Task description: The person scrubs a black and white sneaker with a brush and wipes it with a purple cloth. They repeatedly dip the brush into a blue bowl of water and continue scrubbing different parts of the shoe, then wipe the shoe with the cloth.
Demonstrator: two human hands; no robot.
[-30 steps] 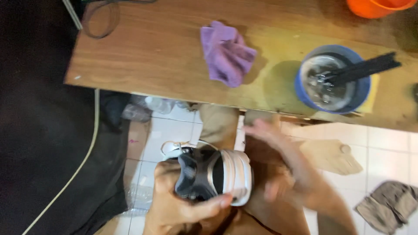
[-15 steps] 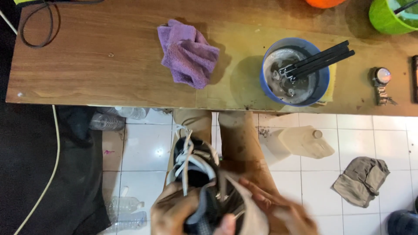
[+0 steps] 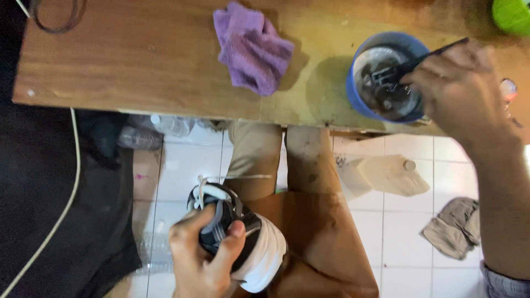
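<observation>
Wooden and worn, the surface (image 3: 138, 60) runs across the top of the view, carrying a crumpled purple cloth (image 3: 254, 47), a blue bowl (image 3: 359, 99) of cloudy liquid near its front edge, and a green container (image 3: 512, 14) at the far right corner. A dark cable loop (image 3: 55, 16) lies at the far left. Below, on the white tiled floor (image 3: 408, 248), sit a pale plastic jug (image 3: 386, 175) on its side and a grey rag (image 3: 455, 227). Between surface and floor, brown trousers (image 3: 309, 221) cover the person's lap. The right hand (image 3: 461, 91) reaches over the bowl, its grip closed on the handle of a dark brush (image 3: 411, 63) whose head dips into the liquid. The left hand (image 3: 201, 256) sits low beside the lap, fingers and thumb wrapped around a black sneaker (image 3: 234, 232) with a white sole and loose white laces, held above the floor.
</observation>
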